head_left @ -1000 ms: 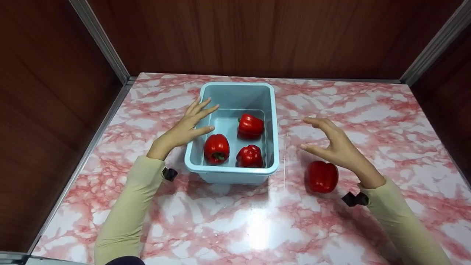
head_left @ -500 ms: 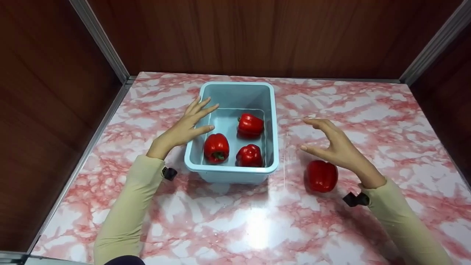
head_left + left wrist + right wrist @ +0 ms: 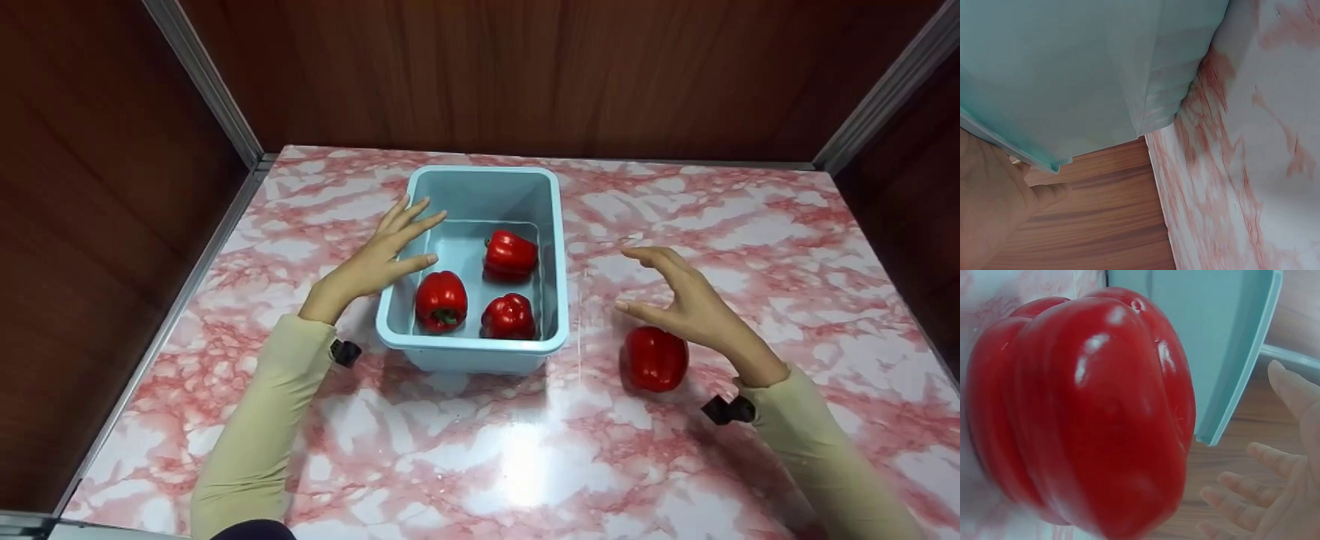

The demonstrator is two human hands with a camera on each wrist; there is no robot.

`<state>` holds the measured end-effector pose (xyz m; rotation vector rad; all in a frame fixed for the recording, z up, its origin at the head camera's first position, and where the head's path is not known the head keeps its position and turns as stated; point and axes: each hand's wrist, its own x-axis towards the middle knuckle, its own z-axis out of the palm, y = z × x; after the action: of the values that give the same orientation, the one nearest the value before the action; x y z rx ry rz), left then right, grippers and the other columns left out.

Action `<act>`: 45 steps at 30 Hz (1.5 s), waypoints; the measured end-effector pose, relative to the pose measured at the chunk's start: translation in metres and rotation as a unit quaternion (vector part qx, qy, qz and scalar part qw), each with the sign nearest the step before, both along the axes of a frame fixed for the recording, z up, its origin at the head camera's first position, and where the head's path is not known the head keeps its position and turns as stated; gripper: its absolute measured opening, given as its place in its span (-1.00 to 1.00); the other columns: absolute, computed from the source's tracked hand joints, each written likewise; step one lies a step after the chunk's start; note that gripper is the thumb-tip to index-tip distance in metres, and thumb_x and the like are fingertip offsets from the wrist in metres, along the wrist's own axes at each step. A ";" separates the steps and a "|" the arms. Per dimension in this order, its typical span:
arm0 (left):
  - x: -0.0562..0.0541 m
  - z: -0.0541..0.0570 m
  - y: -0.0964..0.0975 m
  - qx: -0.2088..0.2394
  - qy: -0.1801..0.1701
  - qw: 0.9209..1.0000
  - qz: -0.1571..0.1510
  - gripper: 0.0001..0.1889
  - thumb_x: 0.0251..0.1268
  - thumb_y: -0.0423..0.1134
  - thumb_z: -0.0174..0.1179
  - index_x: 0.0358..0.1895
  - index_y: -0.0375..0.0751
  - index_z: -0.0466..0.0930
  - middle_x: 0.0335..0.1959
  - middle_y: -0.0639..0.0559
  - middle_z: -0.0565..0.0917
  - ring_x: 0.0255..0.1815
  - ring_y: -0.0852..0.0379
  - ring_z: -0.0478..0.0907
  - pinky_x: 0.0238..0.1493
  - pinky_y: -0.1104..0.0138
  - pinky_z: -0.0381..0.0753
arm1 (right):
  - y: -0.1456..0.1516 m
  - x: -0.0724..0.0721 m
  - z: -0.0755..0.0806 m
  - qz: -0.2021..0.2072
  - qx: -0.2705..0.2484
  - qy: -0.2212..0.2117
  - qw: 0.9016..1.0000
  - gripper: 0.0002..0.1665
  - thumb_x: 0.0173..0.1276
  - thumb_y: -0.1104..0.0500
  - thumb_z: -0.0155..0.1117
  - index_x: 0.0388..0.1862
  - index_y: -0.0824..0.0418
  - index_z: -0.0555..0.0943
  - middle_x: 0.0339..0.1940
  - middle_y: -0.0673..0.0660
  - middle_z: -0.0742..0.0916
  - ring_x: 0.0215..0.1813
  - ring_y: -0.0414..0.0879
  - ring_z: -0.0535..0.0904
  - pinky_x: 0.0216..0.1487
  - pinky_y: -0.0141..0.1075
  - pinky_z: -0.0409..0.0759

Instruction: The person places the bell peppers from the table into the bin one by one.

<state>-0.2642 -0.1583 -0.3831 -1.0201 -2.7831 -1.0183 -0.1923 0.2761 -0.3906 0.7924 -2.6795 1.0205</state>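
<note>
A pale blue plastic bin stands mid-table with three red bell peppers inside: one at the front left, one at the front right, one further back. My left hand, fingers spread, is at the bin's left rim with its fingertips over the opening. In the left wrist view the bin's outer wall fills the upper left. Another bell pepper lies on the table right of the bin. Above and just beyond it hovers my right hand, thumb and fingers apart, holding nothing.
The pink-and-white marbled table is bounded by a dark wood back panel and side panels with grey metal edging. A small black device sits at the left wrist, another at the right.
My right hand has shifted very slightly down and to the right. My left hand, the bin and the bell peppers stay in place.
</note>
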 end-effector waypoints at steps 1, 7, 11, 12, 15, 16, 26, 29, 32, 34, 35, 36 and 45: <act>0.000 0.000 0.000 0.000 0.000 1.000 0.000 -0.35 0.25 0.15 0.07 0.41 0.28 0.12 0.50 0.16 -0.07 0.50 0.01 -0.43 0.33 -0.21 -0.19 | 0.000 0.000 0.000 0.000 0.001 0.001 1.000 -0.15 0.07 0.07 0.45 0.34 -0.09 0.31 0.23 0.08 0.47 0.18 0.08 0.38 0.10 0.16 0.34; 0.001 0.000 0.000 0.000 -0.001 1.000 0.002 -0.35 0.25 0.16 0.07 0.41 0.29 0.12 0.50 0.17 -0.08 0.50 0.12 -0.46 0.34 -0.21 -0.21 | 0.002 0.002 -0.001 -0.008 0.001 -0.013 1.000 -0.17 0.08 0.05 0.43 0.34 -0.10 0.31 0.25 0.08 0.46 0.20 0.12 0.37 0.11 0.19 0.32; 0.001 -0.001 0.000 -0.003 -0.004 1.000 0.004 -0.35 0.25 0.17 0.06 0.41 0.29 0.11 0.50 0.18 -0.09 0.49 0.14 -0.46 0.33 -0.21 -0.21 | 0.005 0.003 -0.002 -0.014 0.004 -0.021 1.000 -0.18 0.09 0.04 0.43 0.34 -0.06 0.32 0.26 0.10 0.45 0.20 0.13 0.36 0.11 0.20 0.32; 0.001 -0.001 0.000 -0.004 -0.005 1.000 0.005 -0.35 0.25 0.17 0.05 0.41 0.30 0.11 0.50 0.18 -0.09 0.49 0.14 -0.46 0.33 -0.22 -0.21 | 0.005 0.003 -0.003 -0.014 0.004 -0.021 1.000 -0.18 0.10 0.04 0.43 0.34 -0.06 0.32 0.26 0.10 0.45 0.20 0.13 0.36 0.10 0.21 0.32; 0.001 -0.001 0.000 -0.006 -0.007 1.000 0.007 -0.35 0.25 0.18 0.05 0.41 0.32 0.10 0.50 0.19 -0.09 0.49 0.14 -0.46 0.33 -0.22 -0.20 | 0.007 0.004 -0.004 -0.014 0.005 -0.020 1.000 -0.19 0.10 0.04 0.42 0.34 -0.02 0.32 0.26 0.11 0.44 0.20 0.12 0.36 0.10 0.20 0.32; 0.001 0.000 0.000 -0.007 -0.008 1.000 0.007 -0.35 0.25 0.18 0.05 0.41 0.32 0.10 0.50 0.19 -0.09 0.49 0.14 -0.46 0.33 -0.22 -0.20 | 0.007 0.004 -0.004 -0.014 0.005 -0.019 1.000 -0.19 0.10 0.05 0.42 0.34 -0.02 0.32 0.26 0.11 0.44 0.20 0.11 0.36 0.10 0.19 0.32; 0.001 0.000 -0.001 0.001 -0.002 1.000 0.003 -0.36 0.26 0.15 0.06 0.41 0.30 0.11 0.50 0.17 -0.08 0.50 0.00 -0.43 0.33 -0.22 -0.18 | 0.011 0.006 -0.004 -0.017 0.017 -0.033 0.999 -0.17 0.10 0.01 0.41 0.36 -0.02 0.29 0.27 0.13 0.41 0.22 0.14 0.34 0.09 0.26 0.32; 0.001 0.000 -0.001 0.004 0.000 1.000 0.002 -0.36 0.26 0.14 0.07 0.41 0.28 0.12 0.50 0.16 -0.07 0.50 -0.02 -0.41 0.33 -0.21 -0.17 | 0.012 0.007 -0.005 -0.017 0.018 -0.036 0.999 -0.15 0.09 0.01 0.42 0.36 -0.02 0.28 0.28 0.14 0.40 0.22 0.13 0.34 0.08 0.26 0.32; 0.001 -0.001 0.000 0.002 0.001 1.000 0.003 -0.36 0.25 0.14 0.07 0.41 0.28 0.12 0.50 0.17 -0.07 0.50 0.00 -0.41 0.34 -0.21 -0.17 | 0.013 0.009 -0.005 -0.017 0.021 -0.042 0.999 -0.14 0.09 0.02 0.42 0.37 -0.05 0.26 0.29 0.14 0.39 0.23 0.14 0.34 0.07 0.28 0.33; 0.002 0.000 0.000 0.001 0.000 1.000 0.003 -0.36 0.25 0.15 0.07 0.41 0.28 0.12 0.50 0.17 -0.07 0.50 0.03 -0.42 0.34 -0.21 -0.18 | 0.013 0.009 -0.007 -0.016 0.022 -0.043 0.999 -0.14 0.09 0.05 0.43 0.37 -0.04 0.27 0.29 0.14 0.39 0.23 0.15 0.34 0.08 0.27 0.33; 0.002 0.000 0.000 0.000 -0.001 1.000 0.003 -0.36 0.25 0.15 0.06 0.41 0.28 0.12 0.50 0.17 -0.08 0.50 0.03 -0.43 0.33 -0.21 -0.18 | 0.013 0.009 -0.007 -0.017 0.022 -0.044 0.999 -0.14 0.09 0.05 0.43 0.36 -0.03 0.27 0.28 0.13 0.40 0.23 0.14 0.34 0.08 0.27 0.33; 0.002 0.000 0.000 -0.001 -0.002 1.000 0.003 -0.35 0.25 0.15 0.06 0.41 0.29 0.12 0.50 0.18 -0.08 0.50 0.05 -0.44 0.34 -0.21 -0.19 | 0.014 0.009 -0.008 -0.017 0.024 -0.044 0.999 -0.14 0.09 0.05 0.43 0.36 -0.02 0.28 0.28 0.13 0.40 0.23 0.14 0.34 0.08 0.27 0.34; 0.000 0.000 0.000 0.003 -0.003 1.000 0.005 -0.36 0.25 0.16 0.06 0.40 0.32 0.12 0.51 0.11 -0.07 0.50 0.08 -0.44 0.33 -0.22 -0.18 | 0.015 0.010 -0.011 -0.001 0.020 -0.044 0.999 -0.16 0.11 0.01 0.41 0.36 0.03 0.28 0.27 0.14 0.40 0.24 0.18 0.34 0.09 0.25 0.33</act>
<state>-0.2638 -0.1587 -0.3833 -1.0047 -2.7840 -1.0297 -0.1826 0.2913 -0.4017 0.7686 -2.7822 1.0259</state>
